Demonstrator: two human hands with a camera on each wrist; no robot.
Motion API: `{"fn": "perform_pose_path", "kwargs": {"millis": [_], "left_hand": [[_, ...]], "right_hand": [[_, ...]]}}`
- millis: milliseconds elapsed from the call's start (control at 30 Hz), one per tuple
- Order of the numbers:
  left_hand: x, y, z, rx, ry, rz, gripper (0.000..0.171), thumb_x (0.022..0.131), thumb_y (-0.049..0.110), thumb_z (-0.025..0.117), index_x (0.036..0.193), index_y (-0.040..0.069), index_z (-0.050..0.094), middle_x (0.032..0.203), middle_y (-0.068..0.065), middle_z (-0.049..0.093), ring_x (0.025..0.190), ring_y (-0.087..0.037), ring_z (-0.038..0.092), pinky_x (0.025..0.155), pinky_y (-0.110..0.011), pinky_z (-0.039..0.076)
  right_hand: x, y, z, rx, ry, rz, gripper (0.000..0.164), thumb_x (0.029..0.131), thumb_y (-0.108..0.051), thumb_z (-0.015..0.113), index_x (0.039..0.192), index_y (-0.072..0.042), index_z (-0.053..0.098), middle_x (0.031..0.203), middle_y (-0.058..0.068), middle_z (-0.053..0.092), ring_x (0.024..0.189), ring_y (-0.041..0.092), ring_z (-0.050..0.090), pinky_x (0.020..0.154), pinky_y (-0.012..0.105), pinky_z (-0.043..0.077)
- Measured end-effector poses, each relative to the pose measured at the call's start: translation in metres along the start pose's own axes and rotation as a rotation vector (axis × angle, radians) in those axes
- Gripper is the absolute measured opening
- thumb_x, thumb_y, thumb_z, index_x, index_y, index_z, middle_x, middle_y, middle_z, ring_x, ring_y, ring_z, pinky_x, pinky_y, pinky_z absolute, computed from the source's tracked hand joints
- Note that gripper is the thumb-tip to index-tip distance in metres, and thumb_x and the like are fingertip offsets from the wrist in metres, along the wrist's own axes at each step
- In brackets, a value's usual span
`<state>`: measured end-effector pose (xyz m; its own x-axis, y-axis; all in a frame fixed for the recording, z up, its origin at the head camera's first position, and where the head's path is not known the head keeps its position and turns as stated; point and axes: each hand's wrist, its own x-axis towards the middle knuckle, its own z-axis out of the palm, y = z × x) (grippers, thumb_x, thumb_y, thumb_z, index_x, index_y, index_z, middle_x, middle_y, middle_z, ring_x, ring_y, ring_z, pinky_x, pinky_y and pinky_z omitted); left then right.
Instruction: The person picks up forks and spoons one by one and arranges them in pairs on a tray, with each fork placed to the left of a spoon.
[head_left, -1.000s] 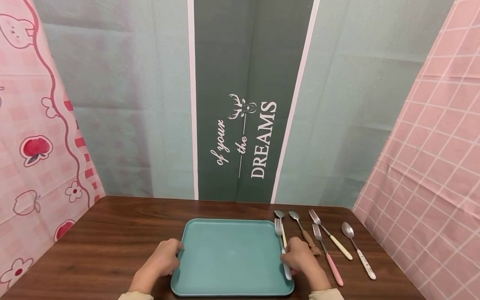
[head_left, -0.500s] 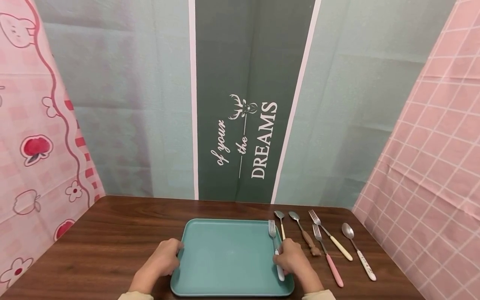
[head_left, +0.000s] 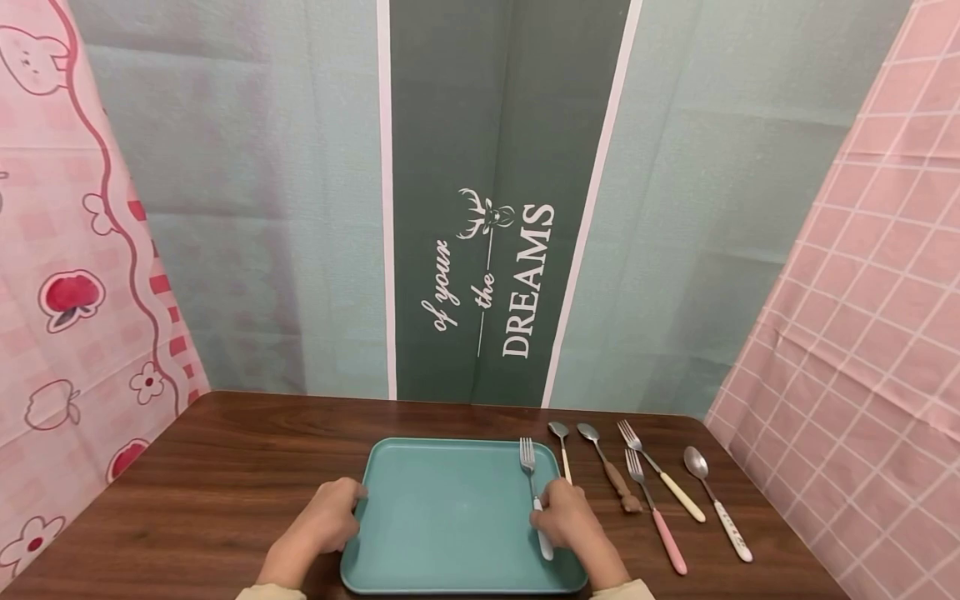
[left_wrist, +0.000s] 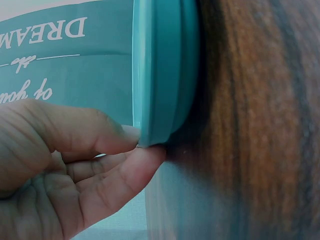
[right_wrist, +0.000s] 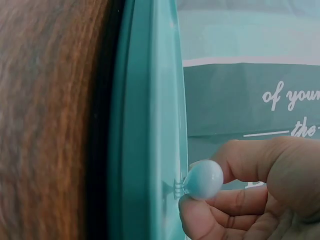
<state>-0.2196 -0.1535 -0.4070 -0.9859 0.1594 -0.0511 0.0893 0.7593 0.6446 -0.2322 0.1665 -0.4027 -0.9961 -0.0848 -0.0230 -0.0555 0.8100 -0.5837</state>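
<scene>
A teal rectangular tray [head_left: 442, 517] lies on the wooden table in the head view. At its left edge my left hand [head_left: 327, 517] pinches the rim; the left wrist view shows thumb and fingertips meeting at the tray's corner [left_wrist: 160, 75]. My right hand [head_left: 567, 518] is over the tray's right side and pinches the white handle of a fork [head_left: 528, 458], whose tines point toward the far edge. In the right wrist view the rounded handle end [right_wrist: 204, 180] sticks out between thumb and fingers, close over the tray rim.
Right of the tray lie a spoon [head_left: 559, 431] partly hidden by my right hand, a brown-handled spoon [head_left: 617, 482], a yellow-handled fork [head_left: 678, 492], a pink-handled fork [head_left: 667, 537] and a white-handled spoon [head_left: 727, 525]. Cloth hangings [head_left: 300, 250] surround the table [head_left: 225, 483].
My right hand has carried the white-handled fork left, from the tray's right edge to further inside the tray. My left hand stays on the left rim, and the tray has not moved.
</scene>
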Motion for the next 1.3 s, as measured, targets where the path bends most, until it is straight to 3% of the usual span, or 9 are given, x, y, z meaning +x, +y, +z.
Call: {"fn": "perform_pose_path", "kwargs": {"millis": [100, 333, 533, 900, 1033, 1200, 1300], "left_hand": [[0.000, 0.000, 0.000, 0.000, -0.004, -0.007, 0.044, 0.067, -0.019, 0.052, 0.110, -0.015, 0.058, 0.073, -0.010, 0.054, 0.037, -0.012, 0.046, 0.036, -0.022, 0.041], [0.001, -0.001, -0.001, 0.000, -0.007, -0.004, 0.043, 0.067, -0.018, 0.052, 0.110, -0.015, 0.058, 0.074, -0.011, 0.055, 0.036, -0.012, 0.047, 0.036, -0.023, 0.042], [0.001, 0.000, -0.001, 0.008, -0.012, -0.017, 0.044, 0.067, -0.019, 0.052, 0.111, -0.015, 0.057, 0.078, -0.014, 0.057, 0.037, -0.013, 0.047, 0.037, -0.024, 0.042], [0.001, 0.001, -0.001, 0.014, -0.011, -0.019, 0.044, 0.067, -0.019, 0.052, 0.110, -0.016, 0.057, 0.086, -0.020, 0.059, 0.035, -0.013, 0.046, 0.036, -0.024, 0.043], [0.001, 0.001, 0.000, 0.007, -0.003, -0.005, 0.043, 0.067, -0.019, 0.052, 0.110, -0.016, 0.058, 0.083, -0.018, 0.059, 0.036, -0.012, 0.045, 0.036, -0.024, 0.043], [0.001, 0.000, 0.002, 0.011, 0.017, 0.007, 0.042, 0.067, -0.019, 0.050, 0.107, -0.013, 0.060, 0.069, -0.011, 0.054, 0.037, -0.013, 0.046, 0.036, -0.024, 0.042], [0.001, 0.000, 0.001, 0.011, 0.018, 0.007, 0.042, 0.067, -0.019, 0.051, 0.107, -0.013, 0.060, 0.069, -0.011, 0.053, 0.038, -0.014, 0.047, 0.037, -0.025, 0.042]], "right_hand": [[0.001, -0.001, 0.001, 0.002, 0.001, -0.015, 0.017, 0.076, -0.001, 0.064, 0.061, -0.002, 0.056, 0.059, 0.007, 0.049, 0.051, 0.016, 0.051, 0.042, 0.026, 0.044], [0.002, -0.007, 0.007, 0.002, 0.002, -0.043, 0.031, 0.075, 0.001, 0.063, 0.055, -0.009, 0.042, 0.053, 0.001, 0.038, 0.046, 0.012, 0.043, 0.039, 0.021, 0.034], [0.005, -0.015, 0.010, -0.002, -0.002, -0.074, 0.009, 0.073, -0.001, 0.065, 0.071, 0.003, 0.058, 0.064, 0.007, 0.049, 0.055, 0.016, 0.050, 0.044, 0.026, 0.044], [0.005, -0.026, 0.020, 0.012, -0.007, -0.099, 0.017, 0.071, -0.001, 0.065, 0.059, -0.004, 0.054, 0.054, 0.003, 0.048, 0.044, 0.010, 0.048, 0.038, 0.022, 0.040], [0.004, -0.030, 0.023, 0.002, 0.005, -0.104, 0.023, 0.070, -0.001, 0.065, 0.053, -0.007, 0.051, 0.050, 0.001, 0.046, 0.042, 0.009, 0.044, 0.037, 0.021, 0.036], [0.005, -0.035, 0.027, -0.005, 0.004, -0.111, 0.016, 0.069, -0.002, 0.066, 0.058, -0.005, 0.055, 0.056, 0.002, 0.047, 0.047, 0.012, 0.046, 0.039, 0.023, 0.040], [0.006, -0.036, 0.028, 0.010, -0.004, -0.114, 0.012, 0.070, -0.002, 0.067, 0.062, -0.002, 0.058, 0.059, 0.003, 0.049, 0.049, 0.013, 0.049, 0.041, 0.024, 0.043]]}}
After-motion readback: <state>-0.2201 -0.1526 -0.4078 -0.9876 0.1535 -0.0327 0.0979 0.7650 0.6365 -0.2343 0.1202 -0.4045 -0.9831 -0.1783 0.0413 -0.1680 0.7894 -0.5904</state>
